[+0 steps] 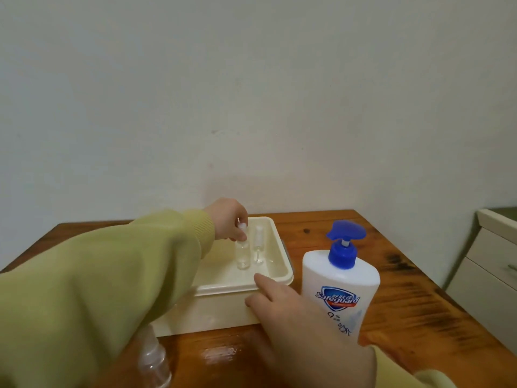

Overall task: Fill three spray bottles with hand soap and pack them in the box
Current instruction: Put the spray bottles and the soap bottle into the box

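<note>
Left hand: you are reaching into the box and pinching the white cap of the held spray bottle between thumb and fingertips, with the fingers curled in tight.
Loose spray bottle: it is sitting on the bench at the near left edge, outside the box. It is blurred, so you cannot tell its fill.
Held spray bottle: it is standing upright inside the box under your fingers. It looks like small, thin, clear plastic, so you are likely dealing with something light, tippy and slick if soapy. A grip on the cap or neck is probably serving you better than one on the smooth body.
Second spray bottle: it is standing upright just beside the held one, near enough to be knocked over.
Box: it is lying open on the bench, cream, rigid and shallow-walled.
Right hand: you are resting it open against the near right corner of the box, forefinger laid on the rim, gripping nothing and probably steadying the box.
Soap bottle: it is standing just right of that hand. Being tall, it is probably heavy, so take it round the body, not the blue pump.
</note>
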The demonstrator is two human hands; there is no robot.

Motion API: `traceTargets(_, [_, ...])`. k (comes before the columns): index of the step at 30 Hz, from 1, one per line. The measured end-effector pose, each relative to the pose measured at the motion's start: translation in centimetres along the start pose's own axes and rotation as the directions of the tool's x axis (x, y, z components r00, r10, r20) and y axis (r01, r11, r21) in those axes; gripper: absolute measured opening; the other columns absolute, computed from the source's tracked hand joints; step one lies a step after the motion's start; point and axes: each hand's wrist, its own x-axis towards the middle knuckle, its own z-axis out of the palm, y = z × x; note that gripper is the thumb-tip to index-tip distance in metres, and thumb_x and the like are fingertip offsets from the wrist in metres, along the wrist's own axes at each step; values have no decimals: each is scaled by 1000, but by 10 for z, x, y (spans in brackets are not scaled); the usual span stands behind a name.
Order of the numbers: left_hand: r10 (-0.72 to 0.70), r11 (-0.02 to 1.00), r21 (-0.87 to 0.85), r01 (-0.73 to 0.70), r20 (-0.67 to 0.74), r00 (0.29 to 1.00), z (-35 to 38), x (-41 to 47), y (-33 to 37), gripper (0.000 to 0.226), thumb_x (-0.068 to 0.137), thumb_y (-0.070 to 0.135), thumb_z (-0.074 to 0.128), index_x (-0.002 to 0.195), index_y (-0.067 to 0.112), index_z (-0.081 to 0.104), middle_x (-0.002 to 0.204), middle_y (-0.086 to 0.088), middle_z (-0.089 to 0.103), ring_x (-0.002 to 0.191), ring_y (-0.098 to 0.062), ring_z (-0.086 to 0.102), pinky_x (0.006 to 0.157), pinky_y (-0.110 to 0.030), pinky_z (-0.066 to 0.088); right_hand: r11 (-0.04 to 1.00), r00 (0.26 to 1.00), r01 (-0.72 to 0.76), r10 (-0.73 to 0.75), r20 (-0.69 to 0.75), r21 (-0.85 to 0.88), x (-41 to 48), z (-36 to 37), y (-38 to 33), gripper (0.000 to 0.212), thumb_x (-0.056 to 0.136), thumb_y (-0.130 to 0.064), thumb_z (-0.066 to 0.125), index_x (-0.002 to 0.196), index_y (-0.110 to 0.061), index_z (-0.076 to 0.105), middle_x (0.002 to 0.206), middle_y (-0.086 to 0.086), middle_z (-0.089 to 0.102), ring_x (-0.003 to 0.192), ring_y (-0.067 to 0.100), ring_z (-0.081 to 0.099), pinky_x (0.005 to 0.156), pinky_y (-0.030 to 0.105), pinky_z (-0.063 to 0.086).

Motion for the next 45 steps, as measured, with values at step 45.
traceTargets(45, [-5,993,-118,-32,-305,952,-39,-150,1,19,82,23,64,96,11,71,91,-4,73,81,-11,64,77,-17,48,997,993,-58,62,-101,47,-4,3,-14,44,94,-33,47,134,-16,43,148,1,29,128,20,44,103,34,43])
